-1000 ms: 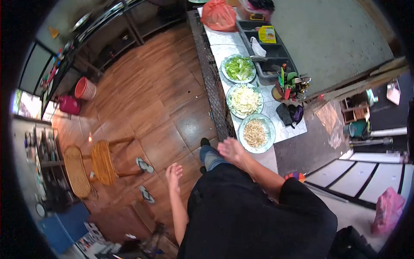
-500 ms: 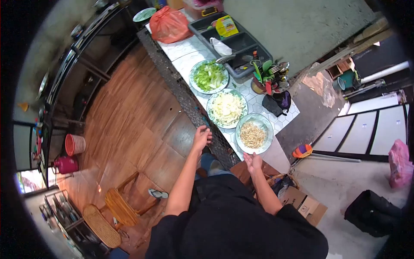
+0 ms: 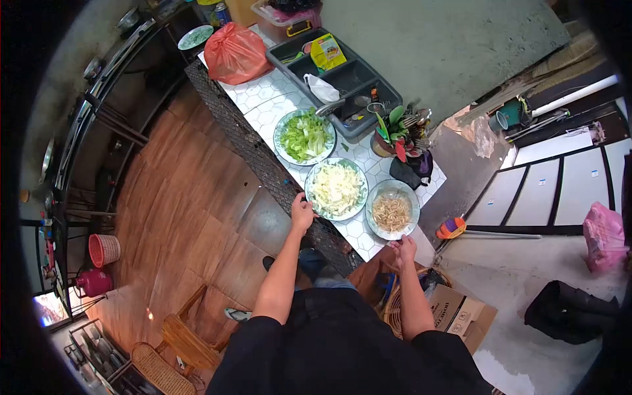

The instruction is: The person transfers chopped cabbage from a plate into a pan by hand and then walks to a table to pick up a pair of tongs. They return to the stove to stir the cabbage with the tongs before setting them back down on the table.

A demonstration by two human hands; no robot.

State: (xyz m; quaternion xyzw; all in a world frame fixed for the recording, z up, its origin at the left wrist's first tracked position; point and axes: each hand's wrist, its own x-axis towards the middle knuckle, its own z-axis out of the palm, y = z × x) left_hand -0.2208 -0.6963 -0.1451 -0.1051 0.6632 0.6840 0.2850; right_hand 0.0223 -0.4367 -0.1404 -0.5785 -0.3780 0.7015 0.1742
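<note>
My left hand (image 3: 303, 216) is at the near-left rim of a plate of chopped pale cabbage (image 3: 337, 188), its fingers closed on the edge. With my right hand (image 3: 405, 250) I pinch the near rim of a plate of bean sprouts (image 3: 391, 214), thumb and fingers together. The sprouts lie toward the near side of that plate. Behind the cabbage, a plate of chopped green leaves (image 3: 305, 136) rests on the white hexagon-tiled counter (image 3: 359, 238). A narrow strip of tile shows between the cabbage plate and the sprout plate.
A grey divided tray (image 3: 368, 79) lies along the wall, with a utensil pot (image 3: 383, 145) and a dark cloth bag (image 3: 418, 170) nearby. An orange plastic bag (image 3: 237, 52) sits at the far end. Below are a cardboard box (image 3: 461, 319) and a wooden chair (image 3: 187, 342).
Both hands have come up to the plate rims and closed on them. The cabbage and sprout plates, previously against each other, now stand slightly apart. The whole view has shifted.
</note>
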